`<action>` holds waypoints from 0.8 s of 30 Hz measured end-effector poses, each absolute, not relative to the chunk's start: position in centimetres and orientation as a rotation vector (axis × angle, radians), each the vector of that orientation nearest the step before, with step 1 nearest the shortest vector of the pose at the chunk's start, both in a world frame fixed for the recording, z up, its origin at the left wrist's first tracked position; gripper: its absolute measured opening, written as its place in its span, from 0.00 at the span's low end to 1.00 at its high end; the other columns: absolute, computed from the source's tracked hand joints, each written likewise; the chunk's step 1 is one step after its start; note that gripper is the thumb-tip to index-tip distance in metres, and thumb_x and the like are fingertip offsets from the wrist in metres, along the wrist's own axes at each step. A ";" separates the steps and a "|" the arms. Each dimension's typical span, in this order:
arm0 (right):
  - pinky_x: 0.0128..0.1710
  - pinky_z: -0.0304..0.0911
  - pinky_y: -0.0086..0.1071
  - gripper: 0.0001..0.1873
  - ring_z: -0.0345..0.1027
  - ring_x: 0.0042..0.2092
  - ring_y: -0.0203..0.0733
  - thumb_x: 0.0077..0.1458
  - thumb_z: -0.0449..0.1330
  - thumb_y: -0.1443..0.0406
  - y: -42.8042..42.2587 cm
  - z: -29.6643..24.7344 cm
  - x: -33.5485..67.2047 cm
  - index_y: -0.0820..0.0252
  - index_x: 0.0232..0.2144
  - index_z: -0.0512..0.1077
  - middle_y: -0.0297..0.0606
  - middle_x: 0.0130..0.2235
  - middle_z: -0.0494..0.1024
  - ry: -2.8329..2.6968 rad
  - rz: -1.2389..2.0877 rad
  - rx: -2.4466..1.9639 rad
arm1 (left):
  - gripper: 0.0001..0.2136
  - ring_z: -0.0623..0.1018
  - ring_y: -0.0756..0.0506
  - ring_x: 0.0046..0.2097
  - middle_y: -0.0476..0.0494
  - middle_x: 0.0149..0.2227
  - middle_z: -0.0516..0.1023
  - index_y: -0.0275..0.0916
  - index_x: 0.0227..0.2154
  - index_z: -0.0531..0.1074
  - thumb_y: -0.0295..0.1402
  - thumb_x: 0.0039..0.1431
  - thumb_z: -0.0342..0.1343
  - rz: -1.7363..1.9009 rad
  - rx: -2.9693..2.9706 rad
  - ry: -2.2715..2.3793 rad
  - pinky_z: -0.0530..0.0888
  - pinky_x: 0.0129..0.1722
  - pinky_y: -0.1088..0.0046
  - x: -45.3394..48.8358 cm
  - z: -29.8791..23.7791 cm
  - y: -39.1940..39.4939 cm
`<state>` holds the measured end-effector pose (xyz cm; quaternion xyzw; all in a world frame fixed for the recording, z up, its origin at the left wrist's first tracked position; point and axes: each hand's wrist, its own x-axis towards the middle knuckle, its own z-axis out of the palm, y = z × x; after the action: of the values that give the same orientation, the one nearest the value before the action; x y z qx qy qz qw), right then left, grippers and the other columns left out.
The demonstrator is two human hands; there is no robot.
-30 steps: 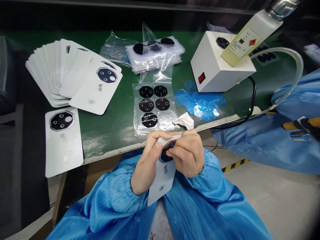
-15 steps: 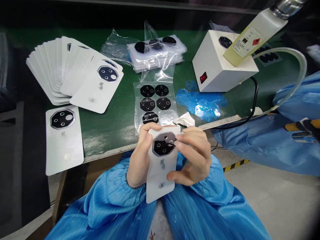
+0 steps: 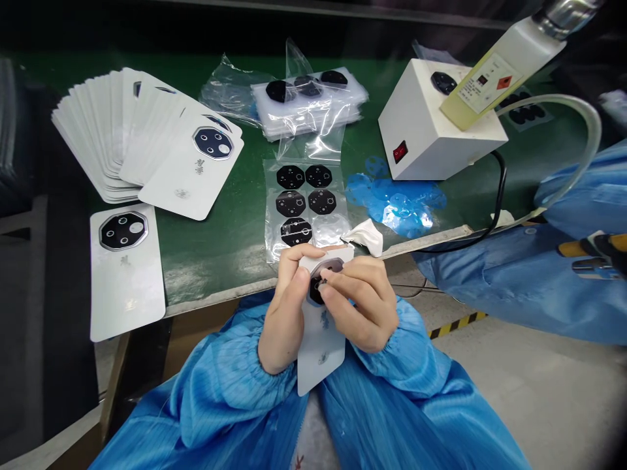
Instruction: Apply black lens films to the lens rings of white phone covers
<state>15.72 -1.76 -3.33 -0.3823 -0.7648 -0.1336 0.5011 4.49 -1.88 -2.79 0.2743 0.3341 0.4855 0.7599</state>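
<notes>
Two raised hands, left hand (image 3: pixel 284 307) and right hand (image 3: pixel 365 307), fingers (image 3: pixel 337 277) gripping a white card (image 3: pixel 323 359).

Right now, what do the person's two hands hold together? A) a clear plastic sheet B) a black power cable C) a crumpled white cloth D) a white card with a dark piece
D: the left hand and right hand grip a white card, its dark octagonal piece between them.

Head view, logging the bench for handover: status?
Left hand gripping white card; right hand on its black octagonal lens piece; nothing blocking.
</notes>
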 end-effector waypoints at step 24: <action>0.34 0.65 0.40 0.13 0.62 0.33 0.39 0.54 0.51 0.75 -2.5 -4.2 15.8 0.62 0.43 0.61 0.38 0.31 0.70 -1.834 -0.042 -0.955 | 0.09 0.74 0.45 0.49 0.48 0.42 0.76 0.45 0.38 0.67 0.35 0.65 0.43 1.052 0.593 0.628 0.64 0.54 0.62 4.5 -2.4 -2.0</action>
<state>15.76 -2.52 -4.23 -0.3967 -0.7622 -0.0174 0.5113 4.47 -1.96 -2.36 0.2743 0.2901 0.4861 0.7773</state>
